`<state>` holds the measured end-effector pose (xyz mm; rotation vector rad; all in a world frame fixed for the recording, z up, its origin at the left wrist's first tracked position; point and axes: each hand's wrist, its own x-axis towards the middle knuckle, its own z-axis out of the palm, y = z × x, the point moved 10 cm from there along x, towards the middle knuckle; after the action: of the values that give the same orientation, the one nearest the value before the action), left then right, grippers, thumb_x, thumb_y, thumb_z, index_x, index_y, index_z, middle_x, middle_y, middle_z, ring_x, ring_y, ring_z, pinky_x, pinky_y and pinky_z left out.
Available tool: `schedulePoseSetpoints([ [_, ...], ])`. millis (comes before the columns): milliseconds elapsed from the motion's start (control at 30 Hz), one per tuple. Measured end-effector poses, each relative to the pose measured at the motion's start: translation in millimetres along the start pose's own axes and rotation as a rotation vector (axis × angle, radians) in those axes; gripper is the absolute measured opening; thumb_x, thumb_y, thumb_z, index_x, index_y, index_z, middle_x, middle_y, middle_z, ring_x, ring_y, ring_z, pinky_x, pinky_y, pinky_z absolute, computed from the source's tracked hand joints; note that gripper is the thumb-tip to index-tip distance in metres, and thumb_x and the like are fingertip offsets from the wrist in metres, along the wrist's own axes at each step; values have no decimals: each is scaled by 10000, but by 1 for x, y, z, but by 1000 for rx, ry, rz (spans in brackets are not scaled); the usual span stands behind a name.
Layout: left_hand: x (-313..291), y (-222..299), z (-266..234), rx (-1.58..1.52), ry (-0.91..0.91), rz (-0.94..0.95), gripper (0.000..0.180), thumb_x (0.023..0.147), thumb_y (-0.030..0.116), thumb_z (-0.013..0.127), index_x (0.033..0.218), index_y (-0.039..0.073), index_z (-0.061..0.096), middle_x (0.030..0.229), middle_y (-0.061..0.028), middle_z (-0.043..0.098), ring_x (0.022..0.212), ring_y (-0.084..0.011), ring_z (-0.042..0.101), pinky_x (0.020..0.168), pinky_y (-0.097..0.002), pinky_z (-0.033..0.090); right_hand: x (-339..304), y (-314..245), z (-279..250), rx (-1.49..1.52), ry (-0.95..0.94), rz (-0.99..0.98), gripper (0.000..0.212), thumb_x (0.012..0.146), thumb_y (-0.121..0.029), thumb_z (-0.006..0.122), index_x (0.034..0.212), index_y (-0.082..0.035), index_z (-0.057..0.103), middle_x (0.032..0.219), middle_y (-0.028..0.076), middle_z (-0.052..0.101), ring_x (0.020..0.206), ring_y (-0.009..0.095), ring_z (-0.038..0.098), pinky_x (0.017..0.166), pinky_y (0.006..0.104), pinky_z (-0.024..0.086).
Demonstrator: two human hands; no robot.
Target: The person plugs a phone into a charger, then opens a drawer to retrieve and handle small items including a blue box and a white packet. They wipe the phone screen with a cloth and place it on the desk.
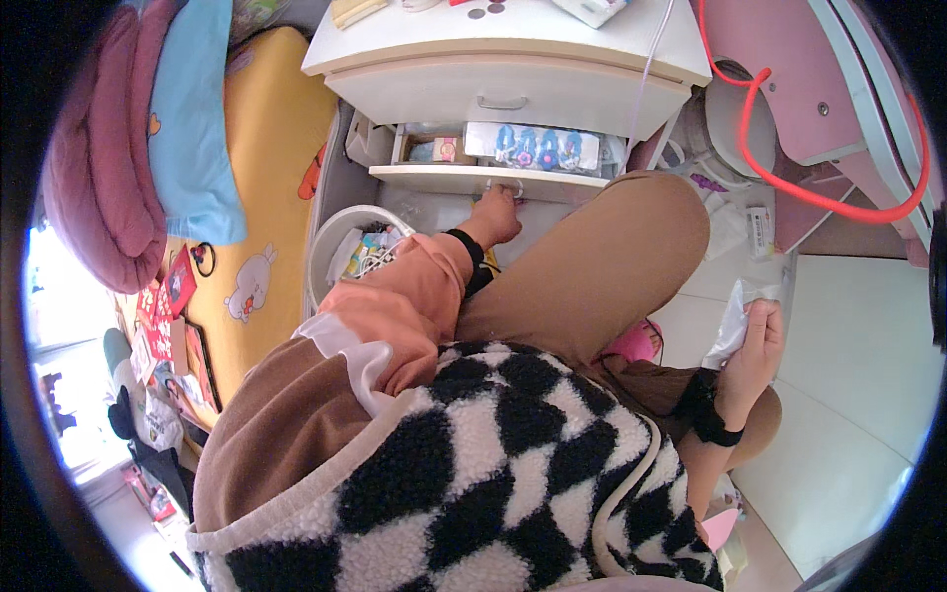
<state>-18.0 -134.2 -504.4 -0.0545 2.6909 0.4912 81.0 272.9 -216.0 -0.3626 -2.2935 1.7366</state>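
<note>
White drawer (419,177), open, left fingers (503,194) at its front, grip unclear; crumpled, whitish, translucent packet (731,328), pinched by right fingers (764,318).

Left hand (498,215) forward on outstretched arm (400,301); right hand (758,347) off to right, fingers (766,318) curled; hands well apart.

A white cabinet (528,41) is set at twelve o'clock, flanked by a yellow-covered bed (271,138) at ten and a pink furniture panel (789,94) at two, while pale floor tiles (829,444) are spread at four and bright white light (64,296) is seen at nine.
</note>
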Motion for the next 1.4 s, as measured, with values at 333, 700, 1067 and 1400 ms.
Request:
schedulePoseSetpoints([
  [333, -28, 12, 17, 105, -339, 131, 527, 758, 425, 746, 1026, -28, 722, 1056, -273, 705, 985, -415, 687, 874, -484, 549, 2, -14, 15, 17, -90, -75, 260, 1056, -184, 521, 844, -36, 528, 801, -28, 510, 778, 64, 422, 719, 219, 356],
  [700, -27, -3, -122, 107, 164, 87, 382, 873, 392, 679, 1026, 46, 738, 990, -195, 717, 949, -381, 684, 839, -480, 537, 1, -8, 2, -6, -18, -39, 257, 1052, -191, 528, 851, -30, 539, 811, -22, 530, 787, 73, 434, 734, 224, 367],
  [1067, -44, -14, -71, 404, -179, 113, 479, 719, 469, 795, 964, 57, 773, 1013, -175, 737, 956, -348, 709, 854, -446, 564, -1, -2, -10, 0, 4, -53, 269, 1054, -211, 530, 847, -38, 533, 814, -25, 523, 794, 72, 431, 742, 225, 366],
  [1400, -43, -11, -73, 355, -260, 129, 450, 769, 472, 736, 924, 51, 771, 945, -213, 729, 940, -381, 700, 844, -461, 556, -9, 15, -27, 34, 64, -18, 271, 1060, -221, 528, 854, -45, 528, 818, -39, 510, 773, 57, 413, 705, 211, 356],
])
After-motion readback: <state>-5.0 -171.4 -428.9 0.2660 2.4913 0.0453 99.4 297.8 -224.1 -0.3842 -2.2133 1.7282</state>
